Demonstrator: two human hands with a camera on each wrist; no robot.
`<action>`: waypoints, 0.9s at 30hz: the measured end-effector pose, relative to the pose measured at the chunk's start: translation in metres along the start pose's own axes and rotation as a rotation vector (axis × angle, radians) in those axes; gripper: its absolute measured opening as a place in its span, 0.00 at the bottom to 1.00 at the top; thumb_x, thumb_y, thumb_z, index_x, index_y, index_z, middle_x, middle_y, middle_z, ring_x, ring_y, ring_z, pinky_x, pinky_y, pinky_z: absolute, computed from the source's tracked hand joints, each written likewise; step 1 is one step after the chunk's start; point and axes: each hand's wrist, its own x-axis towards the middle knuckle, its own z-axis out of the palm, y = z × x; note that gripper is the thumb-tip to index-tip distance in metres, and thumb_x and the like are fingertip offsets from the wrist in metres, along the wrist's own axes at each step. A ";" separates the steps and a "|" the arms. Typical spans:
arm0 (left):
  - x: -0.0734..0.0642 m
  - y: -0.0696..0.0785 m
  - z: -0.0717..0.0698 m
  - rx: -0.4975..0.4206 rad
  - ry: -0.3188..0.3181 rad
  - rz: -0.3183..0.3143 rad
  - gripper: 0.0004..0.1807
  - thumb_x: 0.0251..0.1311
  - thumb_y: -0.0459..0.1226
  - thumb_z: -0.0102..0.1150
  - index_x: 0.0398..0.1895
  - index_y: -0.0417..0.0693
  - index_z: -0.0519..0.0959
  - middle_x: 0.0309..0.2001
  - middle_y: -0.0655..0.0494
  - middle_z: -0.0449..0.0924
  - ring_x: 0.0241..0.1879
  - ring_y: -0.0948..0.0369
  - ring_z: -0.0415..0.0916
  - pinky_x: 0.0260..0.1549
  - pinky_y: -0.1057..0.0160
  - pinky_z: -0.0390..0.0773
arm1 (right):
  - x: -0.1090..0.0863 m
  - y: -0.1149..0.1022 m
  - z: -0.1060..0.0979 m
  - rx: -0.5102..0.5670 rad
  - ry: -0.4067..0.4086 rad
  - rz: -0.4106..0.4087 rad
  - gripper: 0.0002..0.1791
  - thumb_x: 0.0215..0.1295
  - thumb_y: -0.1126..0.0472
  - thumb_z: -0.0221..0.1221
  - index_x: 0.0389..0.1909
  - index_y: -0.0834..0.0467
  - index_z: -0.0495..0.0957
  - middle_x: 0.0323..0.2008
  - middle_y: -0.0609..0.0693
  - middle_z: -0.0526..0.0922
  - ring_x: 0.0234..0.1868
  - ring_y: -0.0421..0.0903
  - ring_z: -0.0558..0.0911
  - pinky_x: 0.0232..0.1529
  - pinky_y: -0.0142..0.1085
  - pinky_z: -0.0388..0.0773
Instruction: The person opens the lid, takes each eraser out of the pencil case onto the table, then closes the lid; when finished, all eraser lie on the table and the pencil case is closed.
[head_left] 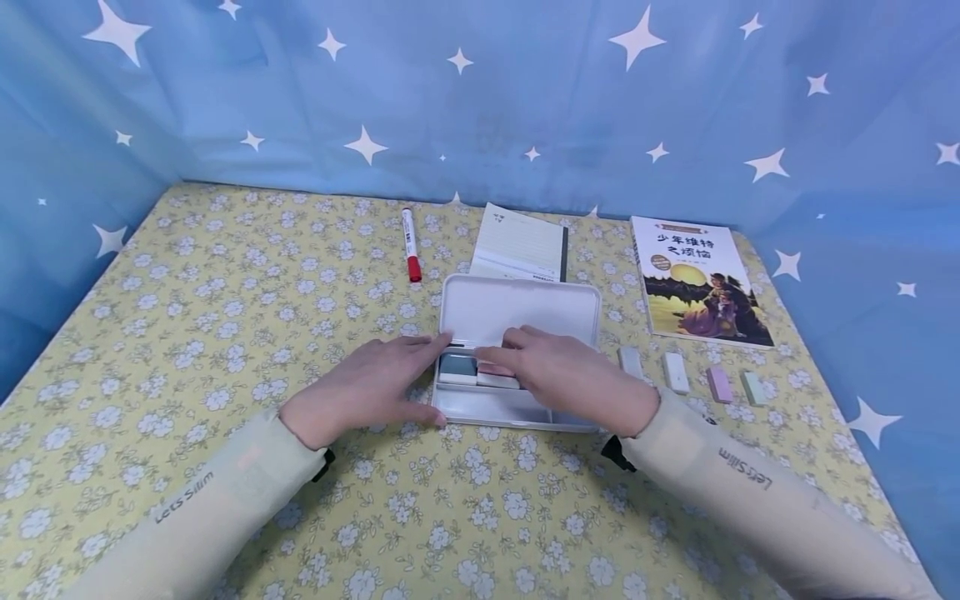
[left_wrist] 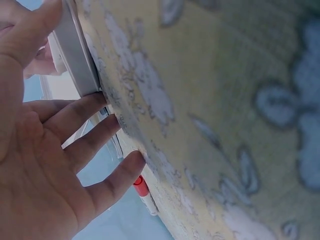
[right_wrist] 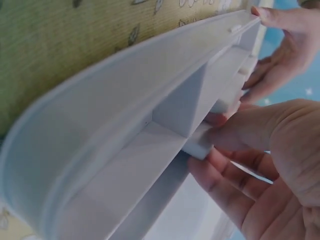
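A white pencil case (head_left: 495, 406) lies on the table with its lid (head_left: 517, 308) raised. Its back compartment holds a teal-and-white eraser (head_left: 457, 369) and, beside it, a red-and-white eraser (head_left: 497, 375). My right hand (head_left: 566, 371) reaches into that compartment, pinching a white eraser (right_wrist: 198, 142) between thumb and fingers; in the head view the hand covers it. At the case's left end rests my left hand (head_left: 375, 383), its thumb on the front edge and its forefinger near the hinge. In the left wrist view its fingers are spread and fairly straight.
Several small erasers, among them a white one (head_left: 676, 372) and a pink one (head_left: 720, 384), lie in a row to the right. Behind them is a book (head_left: 701, 283). A notebook (head_left: 519, 242) lies behind the lid, and a red-capped marker (head_left: 411, 243) to its left.
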 end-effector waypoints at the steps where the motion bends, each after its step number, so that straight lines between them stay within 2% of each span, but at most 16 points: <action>1: 0.000 0.000 0.000 -0.002 -0.002 -0.001 0.60 0.58 0.62 0.72 0.85 0.49 0.52 0.81 0.44 0.63 0.78 0.44 0.64 0.71 0.37 0.71 | -0.001 0.001 0.000 0.023 0.004 0.014 0.20 0.78 0.59 0.59 0.68 0.47 0.79 0.42 0.47 0.83 0.35 0.40 0.79 0.35 0.32 0.81; 5: 0.000 0.001 0.000 -0.005 -0.002 -0.006 0.60 0.58 0.61 0.72 0.85 0.49 0.52 0.81 0.45 0.63 0.78 0.44 0.65 0.71 0.37 0.72 | -0.007 0.005 -0.002 0.091 0.014 0.058 0.29 0.73 0.64 0.63 0.73 0.47 0.74 0.44 0.48 0.82 0.36 0.39 0.78 0.36 0.32 0.79; 8: 0.000 0.001 0.000 -0.004 0.004 -0.006 0.60 0.57 0.61 0.73 0.85 0.48 0.53 0.80 0.45 0.64 0.78 0.44 0.66 0.71 0.38 0.72 | -0.011 0.008 -0.002 0.139 0.021 0.075 0.34 0.73 0.66 0.63 0.77 0.46 0.70 0.42 0.48 0.79 0.32 0.38 0.72 0.33 0.30 0.74; 11: 0.000 0.001 0.000 -0.007 0.007 -0.004 0.60 0.57 0.61 0.73 0.85 0.48 0.53 0.80 0.45 0.64 0.78 0.44 0.66 0.71 0.38 0.72 | -0.015 0.011 -0.002 0.228 0.018 0.094 0.34 0.74 0.68 0.60 0.78 0.46 0.69 0.42 0.47 0.77 0.30 0.36 0.69 0.31 0.28 0.73; 14: 0.000 0.001 0.001 -0.008 0.007 0.003 0.60 0.57 0.61 0.73 0.85 0.48 0.53 0.80 0.44 0.64 0.77 0.44 0.66 0.71 0.39 0.72 | -0.018 0.015 -0.002 0.361 0.027 0.132 0.34 0.74 0.69 0.59 0.78 0.48 0.68 0.43 0.47 0.77 0.33 0.36 0.71 0.32 0.29 0.75; 20: 0.000 0.001 0.001 -0.006 0.011 0.017 0.60 0.58 0.61 0.73 0.85 0.48 0.52 0.80 0.44 0.64 0.77 0.44 0.66 0.71 0.39 0.72 | -0.023 0.021 -0.003 0.608 0.110 0.174 0.33 0.73 0.69 0.60 0.77 0.54 0.68 0.43 0.48 0.82 0.43 0.40 0.80 0.43 0.36 0.83; 23: 0.000 0.001 0.001 -0.004 0.013 0.018 0.59 0.58 0.61 0.73 0.85 0.48 0.53 0.80 0.44 0.64 0.77 0.45 0.66 0.71 0.39 0.73 | -0.027 0.025 -0.003 0.686 0.124 0.208 0.33 0.73 0.68 0.62 0.77 0.54 0.68 0.42 0.47 0.83 0.45 0.41 0.83 0.42 0.36 0.84; 27: -0.001 0.000 0.001 -0.004 0.010 0.016 0.59 0.58 0.60 0.72 0.85 0.48 0.53 0.80 0.44 0.64 0.78 0.45 0.65 0.70 0.38 0.72 | -0.033 0.028 -0.003 0.776 0.136 0.268 0.33 0.71 0.68 0.64 0.75 0.54 0.70 0.42 0.49 0.83 0.43 0.42 0.84 0.36 0.33 0.83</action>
